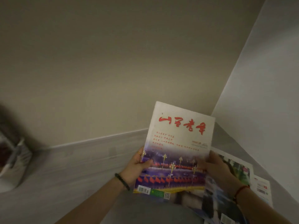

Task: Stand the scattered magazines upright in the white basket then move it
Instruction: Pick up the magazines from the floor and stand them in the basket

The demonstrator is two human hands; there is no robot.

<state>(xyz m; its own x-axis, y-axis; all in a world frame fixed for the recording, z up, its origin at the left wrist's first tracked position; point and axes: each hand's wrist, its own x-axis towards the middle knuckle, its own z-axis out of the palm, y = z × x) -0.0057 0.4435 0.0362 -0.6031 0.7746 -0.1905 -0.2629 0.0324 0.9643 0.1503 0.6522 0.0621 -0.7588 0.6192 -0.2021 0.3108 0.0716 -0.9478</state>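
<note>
I hold a magazine (176,147) with a white cover, red calligraphy title and a night street photo up in front of me with both hands. My left hand (137,165) grips its lower left edge, thumb on the cover. My right hand (216,168) grips its lower right edge. Other magazines (239,172) lie flat on the floor under and to the right of my right hand. The white basket (14,160) is a blurred shape at the far left, with something dark inside.
Two walls meet in a corner behind the magazine, with a pale baseboard (97,143) along the left one. A loose printed sheet (263,188) lies at the right by the wall. Grey floor runs between me and the basket.
</note>
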